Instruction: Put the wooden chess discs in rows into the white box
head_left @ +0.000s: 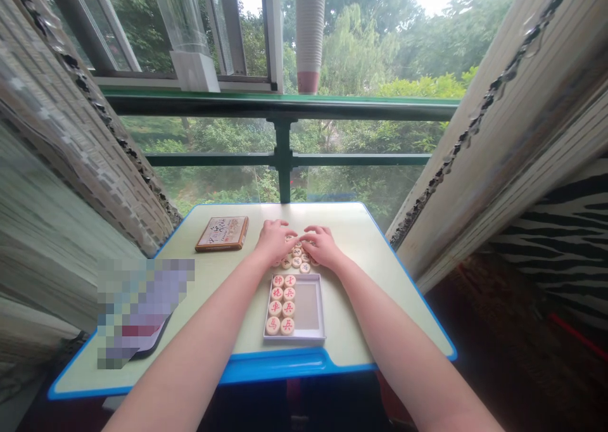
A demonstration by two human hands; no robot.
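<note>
Against a green window railing (280, 106), small desk (365, 292), pale green top, blue edge trim, set between two bamboo blinds (479, 166). Trees outside the glass. Stack of paper cups (310, 26) hangs above the railing, zebra-striped cloth (560, 242) sits right of the desk, low. Far edge of the tabletop, left of centre: small wood-framed box (221, 234) with a picture on its lid. Left side, toward the near corner: one object (142, 311), pixelated, can't identify. Near edge, centre: white tray (294, 338), ten round wooden chess pieces (281, 308) with red characters in two columns on its left half, right half bare. Just beyond the tray, mid-table: loose cluster of the same chess pieces (297, 261). Left hand (275, 242) and right hand (323, 245) both lie palm down over that cluster, fingers spread, fingertips nearly meeting at centre, narrow gap between the hands. Fingers (304, 235) cover part of the cluster. Can't tell if either hand is gripping a piece; none visibly lifted.
</note>
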